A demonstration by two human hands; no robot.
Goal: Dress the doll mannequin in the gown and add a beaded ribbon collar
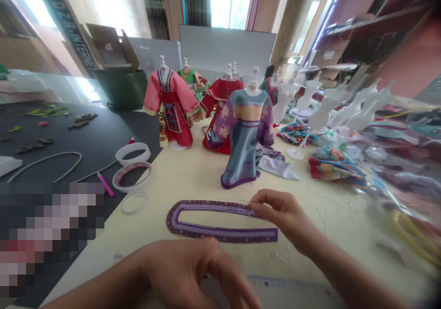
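Note:
A purple U-shaped fabric band (pixel 206 221) with beaded, patterned trim lies flat on the cream table (pixel 193 194). My right hand (pixel 284 214) pinches the upper arm of the band near its open end between thumb and fingers. My left hand (pixel 189 272) hovers at the bottom of the view, just below the band and apart from it, fingers curled downward and slightly blurred. Whatever lies under those fingers is hidden. A clear ruler (pixel 285 290) lies along the near edge of the table, next to my left hand.
Dressed doll-gown mannequins, including a blue-grey and purple robe (pixel 244 139), stand beyond the band. White ring forms (pixel 132 175), a pink marker (pixel 105 185) and white cord lie to the left. Fabric scraps (pixel 336 164) and clear stands crowd the right. A dark table (pixel 69 136) adjoins on the left.

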